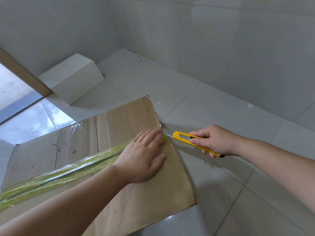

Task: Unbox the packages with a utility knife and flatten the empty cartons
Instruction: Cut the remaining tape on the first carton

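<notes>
A large brown cardboard carton (105, 133) stands on the tiled floor, its top flaps sealed by a strip of yellowish clear tape (68, 169) along the middle seam. My left hand (144, 155) presses flat on the top near the right end of the seam, fingers straight. My right hand (214, 142) grips a yellow utility knife (187, 137) just past the carton's right edge. Its blade is out, and the tip touches the tape where the seam meets that edge.
A white block (73, 77) sits on the floor by the wall at the back left. A wooden door frame (22, 74) and a glass pane stand at far left. Pale floor tiles (221, 108) spread to the right, bounded by tiled walls.
</notes>
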A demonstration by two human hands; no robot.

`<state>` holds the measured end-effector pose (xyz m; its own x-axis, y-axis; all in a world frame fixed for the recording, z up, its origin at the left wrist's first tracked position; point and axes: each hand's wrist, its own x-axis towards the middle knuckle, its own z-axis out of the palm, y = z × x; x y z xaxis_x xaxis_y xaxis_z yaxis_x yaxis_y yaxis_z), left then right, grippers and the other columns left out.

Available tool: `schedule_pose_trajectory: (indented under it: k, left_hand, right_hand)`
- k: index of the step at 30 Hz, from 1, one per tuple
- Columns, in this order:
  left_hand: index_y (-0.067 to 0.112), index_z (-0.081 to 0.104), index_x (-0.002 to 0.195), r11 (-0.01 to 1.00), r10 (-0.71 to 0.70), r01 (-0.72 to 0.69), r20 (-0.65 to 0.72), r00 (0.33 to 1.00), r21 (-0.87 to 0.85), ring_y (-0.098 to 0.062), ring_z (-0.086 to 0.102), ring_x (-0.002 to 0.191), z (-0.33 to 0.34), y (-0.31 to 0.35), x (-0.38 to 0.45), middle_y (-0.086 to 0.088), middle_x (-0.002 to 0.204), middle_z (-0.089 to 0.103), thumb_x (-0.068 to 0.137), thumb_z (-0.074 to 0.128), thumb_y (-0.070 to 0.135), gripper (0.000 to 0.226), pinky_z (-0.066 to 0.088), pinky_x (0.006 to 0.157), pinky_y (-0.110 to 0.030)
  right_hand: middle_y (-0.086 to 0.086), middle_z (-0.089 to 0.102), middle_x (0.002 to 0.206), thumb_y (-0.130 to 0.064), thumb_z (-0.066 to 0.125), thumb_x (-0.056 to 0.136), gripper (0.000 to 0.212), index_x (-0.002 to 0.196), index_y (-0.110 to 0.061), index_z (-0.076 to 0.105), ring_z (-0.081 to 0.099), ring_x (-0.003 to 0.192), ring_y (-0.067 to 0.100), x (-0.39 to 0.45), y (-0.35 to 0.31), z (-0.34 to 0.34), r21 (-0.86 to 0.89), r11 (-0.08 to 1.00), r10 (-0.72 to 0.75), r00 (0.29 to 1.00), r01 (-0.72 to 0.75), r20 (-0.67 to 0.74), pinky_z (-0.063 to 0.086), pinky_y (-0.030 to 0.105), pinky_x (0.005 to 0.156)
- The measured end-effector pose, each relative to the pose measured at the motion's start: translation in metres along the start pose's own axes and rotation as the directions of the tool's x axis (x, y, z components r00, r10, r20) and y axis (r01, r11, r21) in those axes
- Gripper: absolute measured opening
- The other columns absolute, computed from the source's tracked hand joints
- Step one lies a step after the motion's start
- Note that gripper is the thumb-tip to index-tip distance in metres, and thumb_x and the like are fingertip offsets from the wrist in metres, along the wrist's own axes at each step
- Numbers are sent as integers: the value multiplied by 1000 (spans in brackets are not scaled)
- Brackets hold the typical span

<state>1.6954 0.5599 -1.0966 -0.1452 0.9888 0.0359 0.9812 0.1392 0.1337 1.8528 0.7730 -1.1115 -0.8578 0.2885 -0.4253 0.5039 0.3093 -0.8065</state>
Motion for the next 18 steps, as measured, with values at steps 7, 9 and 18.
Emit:
schedule_pose_trajectory:
  k: [7,9,18]
  left_hand:
    - [4,61,117,888,445,-432,56,894,-156,-31,54,113,13,46,-5,-12,117,60,91,56,34,41,36,106,-40]
    - [7,61,117,880,471,-457,121,874,-130,-31,53,111,13,52,-8,-10,115,58,87,55,51,54,30,109,-42]
    - [17,59,96,888,415,-438,161,895,144,-21,54,89,8,52,-18,2,94,55,62,57,76,68,34,95,-39]
  right_hand:
    - [1,53,60,-26,55,97,32,128,-23,60,46,38,11,11,-6,7,9,1000,-26,999,26,-27,43,21,47]
    - [2,53,60,-26,55,97,34,130,-23,58,45,37,10,11,-7,9,21,999,-25,999,26,-33,42,20,46]
    - [0,54,59,-26,54,97,26,122,-32,58,47,41,14,0,-9,14,8,999,-42,999,42,-22,40,19,43]
